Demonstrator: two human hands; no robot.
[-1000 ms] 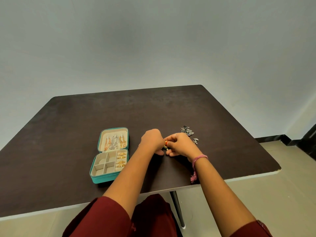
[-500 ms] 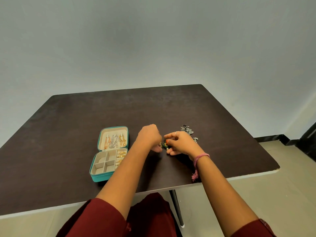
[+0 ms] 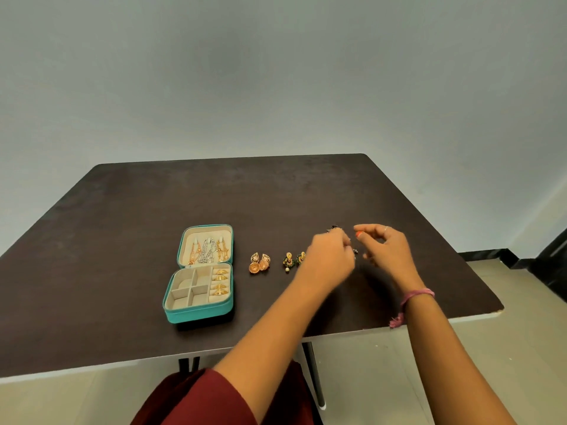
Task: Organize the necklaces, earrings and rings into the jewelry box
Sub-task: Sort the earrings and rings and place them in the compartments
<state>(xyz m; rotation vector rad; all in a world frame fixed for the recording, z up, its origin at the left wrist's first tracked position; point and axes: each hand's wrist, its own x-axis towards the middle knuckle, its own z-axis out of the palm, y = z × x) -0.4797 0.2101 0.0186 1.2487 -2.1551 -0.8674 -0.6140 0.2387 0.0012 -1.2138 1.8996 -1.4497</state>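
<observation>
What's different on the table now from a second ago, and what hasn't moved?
Both hands have shifted right and away from the person: the left hand and right hand now work at the small dark pieces further back. The green earrings they were bunched over now lie uncovered on the table, beside the gold earrings previously hidden. Whether either hand grips anything is unclear. The open jewelry box is unchanged.

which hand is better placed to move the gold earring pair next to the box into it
Left, probably. The left hand is nearer the gold earring pair and the open jewelry box, with bare table between. The right hand is farther right and would have to cross over the left arm.
</observation>
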